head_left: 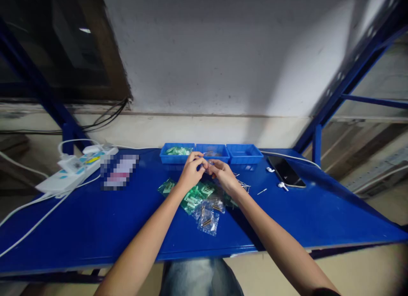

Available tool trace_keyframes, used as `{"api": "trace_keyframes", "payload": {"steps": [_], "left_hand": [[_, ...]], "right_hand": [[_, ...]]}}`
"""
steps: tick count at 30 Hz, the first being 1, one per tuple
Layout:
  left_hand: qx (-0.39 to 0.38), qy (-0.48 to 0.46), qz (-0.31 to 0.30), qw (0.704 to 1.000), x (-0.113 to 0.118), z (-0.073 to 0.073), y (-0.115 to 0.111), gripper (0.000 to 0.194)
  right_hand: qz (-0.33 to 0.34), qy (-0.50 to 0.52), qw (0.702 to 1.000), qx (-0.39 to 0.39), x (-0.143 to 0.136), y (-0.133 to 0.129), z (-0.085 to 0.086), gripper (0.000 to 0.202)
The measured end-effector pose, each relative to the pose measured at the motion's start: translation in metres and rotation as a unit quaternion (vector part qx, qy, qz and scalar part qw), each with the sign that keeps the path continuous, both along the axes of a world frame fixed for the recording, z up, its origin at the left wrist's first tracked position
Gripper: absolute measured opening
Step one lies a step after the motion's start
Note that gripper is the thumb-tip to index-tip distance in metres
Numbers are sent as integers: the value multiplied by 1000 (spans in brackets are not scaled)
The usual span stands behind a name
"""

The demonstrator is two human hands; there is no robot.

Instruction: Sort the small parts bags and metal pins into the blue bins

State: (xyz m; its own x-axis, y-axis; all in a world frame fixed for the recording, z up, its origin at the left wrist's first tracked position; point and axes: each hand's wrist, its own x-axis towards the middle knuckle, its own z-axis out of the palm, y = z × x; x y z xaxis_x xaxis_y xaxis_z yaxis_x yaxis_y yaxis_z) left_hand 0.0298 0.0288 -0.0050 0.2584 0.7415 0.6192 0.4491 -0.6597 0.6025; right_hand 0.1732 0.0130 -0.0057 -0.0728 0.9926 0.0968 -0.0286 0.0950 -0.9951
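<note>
My left hand (192,170) and my right hand (222,173) meet fingertip to fingertip just in front of the blue bins. Both are closed in a pinch. Something small, perhaps clear plastic, is between them, but the fingers hide most of it. Under and in front of the hands lie green packets (193,198) with pale strips inside. Nearer the table edge are small clear bags (208,221) holding brass-coloured pieces. Partly behind my right wrist, several thin white sticks (244,185) are spread on the table.
Three blue bins stand along the wall: the left bin (163,155) holds green packets, the middle bin (219,158) clear ones. A phone (287,172), white earbuds (281,185) and a single stick (262,191) lie right. A power strip (73,170) with cables sits left, beside a pixelated item (119,172).
</note>
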Motion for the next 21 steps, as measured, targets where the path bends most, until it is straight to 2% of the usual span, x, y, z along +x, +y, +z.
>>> {"api": "trace_keyframes", "payload": {"steps": [3,7,9,12,16,19,21], "left_hand": [[-8,5,-6,1000,0,-2,0,20],[-45,12,8,999,-2,-6,3,28],[-83,5,24,996,-4,-6,5,28],[-161,-58,22,985,-6,-3,7,15],[-283,-182,-17,941,-6,0,7,35],[-293,-215,-33,931,-4,0,7,30],[-265,-221,-31,938,-3,-1,8,26]], "right_hand": [[0,46,999,3,1,2,-2,27],[-80,43,995,52,1,6,-6,20],[-110,18,989,99,0,8,-7,19],[-136,-50,975,167,1,7,-7,17],[-146,-156,941,263,1,2,-7,16],[-177,-209,916,295,0,0,-8,21],[-189,-210,918,279,0,0,-8,23]]}}
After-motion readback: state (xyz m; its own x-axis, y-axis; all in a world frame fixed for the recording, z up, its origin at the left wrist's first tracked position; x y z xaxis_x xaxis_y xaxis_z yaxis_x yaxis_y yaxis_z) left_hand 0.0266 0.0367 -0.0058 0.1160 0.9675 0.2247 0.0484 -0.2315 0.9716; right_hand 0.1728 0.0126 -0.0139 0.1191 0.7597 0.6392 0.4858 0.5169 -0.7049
